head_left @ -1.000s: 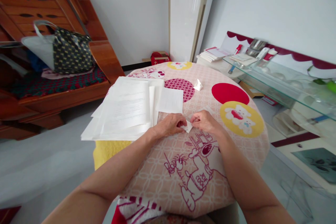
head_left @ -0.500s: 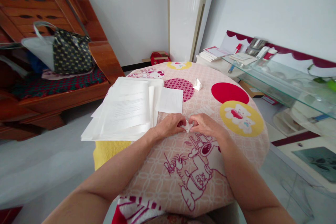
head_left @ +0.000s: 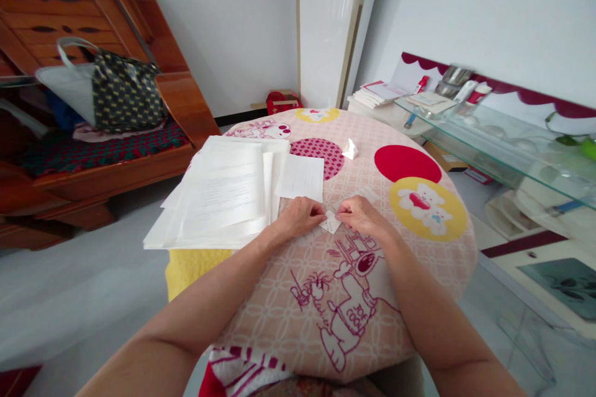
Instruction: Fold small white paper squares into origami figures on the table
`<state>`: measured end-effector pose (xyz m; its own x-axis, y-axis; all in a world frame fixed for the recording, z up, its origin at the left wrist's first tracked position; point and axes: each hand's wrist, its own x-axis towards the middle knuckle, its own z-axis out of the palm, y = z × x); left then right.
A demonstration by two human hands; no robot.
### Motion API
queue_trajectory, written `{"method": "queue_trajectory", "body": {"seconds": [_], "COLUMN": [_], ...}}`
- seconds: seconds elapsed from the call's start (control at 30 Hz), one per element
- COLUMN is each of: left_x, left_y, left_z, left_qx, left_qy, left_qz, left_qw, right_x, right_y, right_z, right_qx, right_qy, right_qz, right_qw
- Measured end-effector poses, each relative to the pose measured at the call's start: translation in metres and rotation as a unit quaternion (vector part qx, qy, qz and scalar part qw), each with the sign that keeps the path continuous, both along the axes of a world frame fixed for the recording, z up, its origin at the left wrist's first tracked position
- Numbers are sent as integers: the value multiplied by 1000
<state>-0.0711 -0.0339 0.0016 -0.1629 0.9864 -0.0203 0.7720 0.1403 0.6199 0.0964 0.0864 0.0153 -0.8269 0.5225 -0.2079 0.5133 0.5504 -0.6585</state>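
Observation:
Between my hands lies a small folded piece of white paper [head_left: 331, 223], its lower corner pointing toward me over the patterned tablecloth [head_left: 279, 329]. My left hand [head_left: 302, 216] pinches its left side with the fingers curled in. On the opposite side my right hand [head_left: 359, 215] pinches the paper's right edge. Part of the paper is hidden behind the fingertips. Just beyond my left hand is a loose white sheet [head_left: 302, 177], beside a stack of printed papers [head_left: 226, 195]. Farther back stands a small folded paper shape [head_left: 349, 149].
A wooden bench [head_left: 116, 164] with a dark patterned bag [head_left: 125, 93] is at the left. To the right, a glass shelf [head_left: 512, 149] holds cups and other items near the table's edge. A tall white air conditioner [head_left: 326, 37] stands behind the table.
The fingers of both hands have shifted slightly upward along the paper, and more of its lower pointed part now shows. The other papers stay where they were.

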Motion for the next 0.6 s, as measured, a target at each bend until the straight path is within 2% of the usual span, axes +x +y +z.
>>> {"method": "queue_trajectory", "body": {"seconds": [0.2, 0.6], "left_x": [8, 12], "left_y": [1, 6], "left_z": [0, 1], "left_qx": [-16, -42], "left_qy": [15, -5], "left_qz": [70, 101], "left_qw": [997, 994], "right_x": [-7, -10], "right_y": [-6, -7], "right_z": [3, -1], "right_qx": [54, 108], "right_qy": [-27, -25], "right_qz": [-40, -43], "right_qw": [997, 993]}}
